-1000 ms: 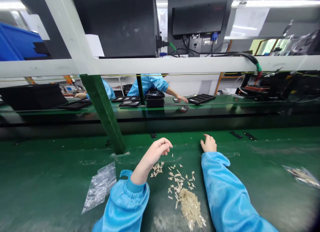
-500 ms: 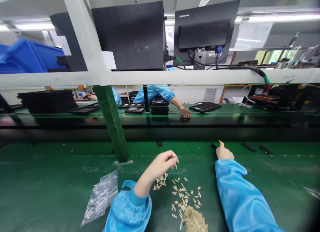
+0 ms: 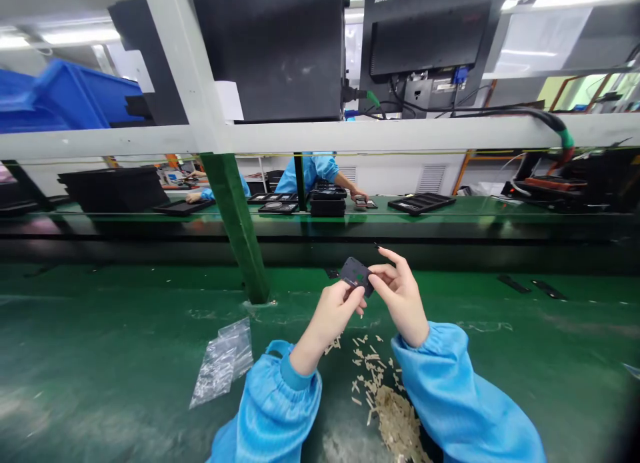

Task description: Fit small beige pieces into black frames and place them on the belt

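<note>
A flat black rectangular part (image 3: 356, 271), like a small plastic cover, is held up between both hands above the green bench. My left hand (image 3: 334, 310) pinches its lower edge between thumb and fingers. A tiny pale piece shows below those fingertips. On the right edge of the part, my right hand (image 3: 399, 293) grips with thumb and fingers, its index finger raised. A small dark bit appears at that index fingertip; I cannot make out what it is. Below the hands lie scattered small beige strips (image 3: 373, 366) and a beige heap (image 3: 397, 420).
A clear plastic bag (image 3: 225, 360) lies left of my arms. Dark flat strips (image 3: 547, 289) rest on the bench at right. A green post (image 3: 237, 230) rises at left. Beyond the black ledge, a co-worker's hand (image 3: 358, 195) is near black trays (image 3: 423, 203).
My right hand has come back from the far right of the bench to meet my left, and the black part is now between them. The view has shifted slightly.
</note>
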Demonstrator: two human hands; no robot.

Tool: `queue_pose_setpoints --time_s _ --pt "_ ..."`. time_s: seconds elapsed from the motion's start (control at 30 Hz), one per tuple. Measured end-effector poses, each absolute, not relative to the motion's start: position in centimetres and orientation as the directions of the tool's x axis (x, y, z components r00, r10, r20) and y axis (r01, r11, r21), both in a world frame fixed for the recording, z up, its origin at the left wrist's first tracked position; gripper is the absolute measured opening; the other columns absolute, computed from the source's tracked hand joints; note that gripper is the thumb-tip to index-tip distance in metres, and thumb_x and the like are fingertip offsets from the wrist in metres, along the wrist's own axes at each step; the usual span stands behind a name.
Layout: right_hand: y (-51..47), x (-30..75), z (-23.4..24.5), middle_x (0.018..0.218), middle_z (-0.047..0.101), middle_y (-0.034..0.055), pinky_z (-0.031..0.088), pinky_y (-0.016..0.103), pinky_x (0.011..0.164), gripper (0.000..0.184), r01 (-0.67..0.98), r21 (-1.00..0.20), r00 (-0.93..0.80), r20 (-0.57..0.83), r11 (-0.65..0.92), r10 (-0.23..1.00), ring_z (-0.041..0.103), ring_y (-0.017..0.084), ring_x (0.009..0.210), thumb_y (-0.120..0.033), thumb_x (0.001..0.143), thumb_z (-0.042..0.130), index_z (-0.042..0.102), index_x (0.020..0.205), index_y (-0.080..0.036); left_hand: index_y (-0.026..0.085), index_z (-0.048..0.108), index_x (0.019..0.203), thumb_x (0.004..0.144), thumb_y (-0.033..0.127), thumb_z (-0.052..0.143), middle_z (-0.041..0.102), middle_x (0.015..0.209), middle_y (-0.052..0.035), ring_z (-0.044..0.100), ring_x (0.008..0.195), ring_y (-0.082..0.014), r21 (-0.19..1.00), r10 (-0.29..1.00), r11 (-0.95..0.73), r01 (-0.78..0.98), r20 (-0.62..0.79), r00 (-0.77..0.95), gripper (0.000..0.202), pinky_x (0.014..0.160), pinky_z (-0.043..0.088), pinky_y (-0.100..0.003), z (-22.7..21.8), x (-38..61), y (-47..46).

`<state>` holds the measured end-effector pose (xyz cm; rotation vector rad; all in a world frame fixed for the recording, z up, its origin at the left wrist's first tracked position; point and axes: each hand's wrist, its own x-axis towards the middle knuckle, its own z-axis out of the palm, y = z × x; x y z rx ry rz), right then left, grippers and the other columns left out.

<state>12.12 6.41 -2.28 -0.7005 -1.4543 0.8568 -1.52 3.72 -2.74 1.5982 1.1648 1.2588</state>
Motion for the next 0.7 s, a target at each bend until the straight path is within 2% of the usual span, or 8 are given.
queue_pose_setpoints --time_s 0.1,0.17,0.2,0.33,0.43,0.57,0.7 --pt "5.0 12.4 -1.9 0.102 0.056 0.0067 0.049 0.034 0.075 0.022 0.071 -0.758 0.041 0.651 0.648 0.758 0.058 0.018 0.090 -0.024 0.081 0.059 0.053 0.103 -0.023 0.016 0.052 0.069 0.080 0.034 0.047 0.055 0.059 0.0005 0.052 0.052 -0.0115 0.925 0.946 -0.317 0.208 0.323 0.008 0.022 0.054 0.042 -0.024 -2.0 -1.7 2.9" --pt "4.0 12.9 -1.5 0.099 0.053 0.0065 0.049 0.033 0.074 0.004 0.178 -0.693 0.054 0.716 0.699 0.696 0.056 0.019 0.091 -0.022 0.083 0.058 0.055 0.087 -0.021 0.016 0.049 0.065 0.078 0.033 0.047 0.049 0.054 0.0026 0.046 0.049 -0.0102 0.899 0.924 -0.358 0.250 0.380 -0.043 0.021 0.050 0.037 -0.022 -1.5 -1.8 2.3" --pt "3.5 13.1 -1.2 0.096 0.053 0.0060 0.049 0.033 0.074 0.003 0.215 -0.668 0.029 0.734 0.713 0.679 0.056 0.018 0.089 -0.021 0.084 0.056 0.055 0.081 -0.021 0.017 0.048 0.062 0.078 0.031 0.047 0.047 0.052 0.0032 0.044 0.048 -0.0095 0.878 0.907 -0.387 0.281 0.418 -0.056 0.022 0.048 0.035 -0.022 -1.3 -1.9 1.9" --pt "1.9 13.2 -0.4 0.087 0.057 0.0042 0.048 0.032 0.072 0.010 0.286 -0.631 -0.082 0.734 0.721 0.674 0.057 0.017 0.081 -0.016 0.085 0.053 0.052 0.075 -0.020 0.016 0.045 0.056 0.076 0.022 0.047 0.044 0.051 0.0035 0.039 0.046 -0.0077 0.727 0.789 -0.539 0.425 0.612 -0.047 0.021 0.046 0.030 -0.021 -0.5 -1.8 0.6" --pt "1.4 13.1 -0.3 0.081 0.061 0.0028 0.048 0.031 0.071 0.012 0.328 -0.620 -0.071 0.737 0.713 0.673 0.060 0.016 0.077 -0.013 0.082 0.053 0.050 0.073 -0.020 0.016 0.043 0.054 0.074 0.016 0.048 0.041 0.050 0.0040 0.038 0.044 -0.0066 0.587 0.681 -0.619 0.522 0.732 -0.015 0.021 0.044 0.027 -0.020 -0.3 -1.7 0.1" --pt "1.3 12.9 -0.3 0.077 0.063 0.0016 0.048 0.029 0.068 0.013 0.387 -0.581 -0.057 0.760 0.716 0.647 0.061 0.015 0.072 -0.010 0.078 0.054 0.049 0.071 -0.020 0.017 0.039 0.051 0.072 0.013 0.048 0.038 0.048 0.0046 0.035 0.042 -0.0059 0.468 0.589 -0.661 0.587 0.808 0.020 0.023 0.042 0.024 -0.020 -0.2 -1.5 -0.1" --pt "1.1 12.8 -0.2 0.073 0.062 0.0007 0.048 0.026 0.065 0.015 0.437 -0.519 -0.067 0.796 0.734 0.602 0.061 0.014 0.070 -0.008 0.077 0.053 0.048 0.070 -0.020 0.017 0.038 0.052 0.072 0.012 0.048 0.037 0.048 0.0049 0.033 0.042 -0.0060 0.416 0.554 -0.678 0.606 0.831 0.048 0.023 0.042 0.024 -0.021 -0.1 -1.4 -0.3"
